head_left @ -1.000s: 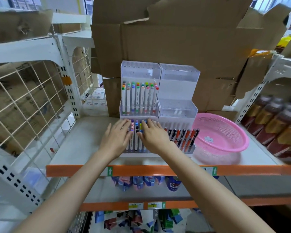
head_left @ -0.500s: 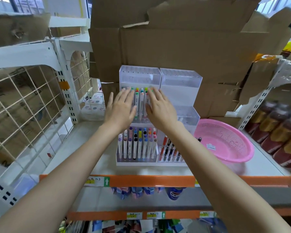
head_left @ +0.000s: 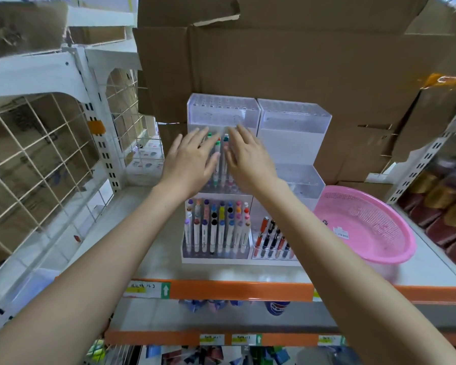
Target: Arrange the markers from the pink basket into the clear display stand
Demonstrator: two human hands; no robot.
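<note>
The clear display stand [head_left: 295, 122] rises in three steps at the back of the shelf. Its bottom left tier holds several white markers [head_left: 216, 227] with coloured caps; the bottom right tier holds red and black pens [head_left: 271, 238]. My left hand [head_left: 188, 162] and my right hand [head_left: 248, 159] lie flat, fingers straight, against the markers of the middle left tier [head_left: 221, 154], which they mostly hide. The pink basket [head_left: 379, 248] sits to the right of the stand; no markers show inside it.
Brown cardboard [head_left: 274, 64] backs the stand. A white wire rack [head_left: 37, 154] closes the left side. Bottles [head_left: 445, 206] stand on the shelf to the right. The orange shelf edge [head_left: 234, 289] runs along the front, with more goods below.
Both hands rose from the bottom-tier markers to the middle tier and have edged slightly higher. The view has come closer to the stand.
</note>
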